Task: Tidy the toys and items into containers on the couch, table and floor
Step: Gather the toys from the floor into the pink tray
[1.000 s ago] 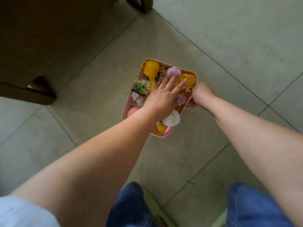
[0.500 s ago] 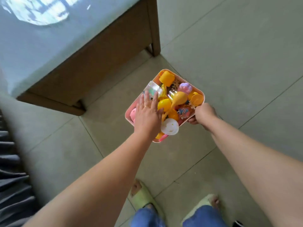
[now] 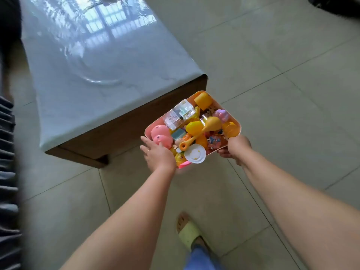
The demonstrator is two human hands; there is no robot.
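1. Hands hold a pink tray (image 3: 214, 102) off the floor: the right hand (image 3: 236, 146) grips its near right rim, thumb side on top and fingers curled under the edge
2. The left hand (image 3: 158, 155) rests at the near left corner with fingers spread flat, touching the rim and a pink pig toy (image 3: 161, 136); whether it grips the tray from below cannot be told
3. Toys fill the tray to the brim; a white round plate (image 3: 195, 153) sits at the near edge between the two hands, partly over the rim
4. A yellow ladle (image 3: 202, 131) lies slanted across the middle, its ringed handle end pointing at the near edge
5. A clear plastic box (image 3: 178, 114) lies along the left edge, and a yellow cup (image 3: 203, 100) fills the far corner
6. A purple round toy (image 3: 221, 114) sits at the right edge, with an orange piece (image 3: 230, 129) just nearer along that edge
7. The tray hangs in the air beside the near right corner of a low table (image 3: 97, 75) with a glossy pale top
8. A foot in a green slipper (image 3: 188, 233) stands on the tiled floor (image 3: 282, 65) below the arms
9. Grey pleated fabric (image 3: 8, 172), blurred, runs down the left side
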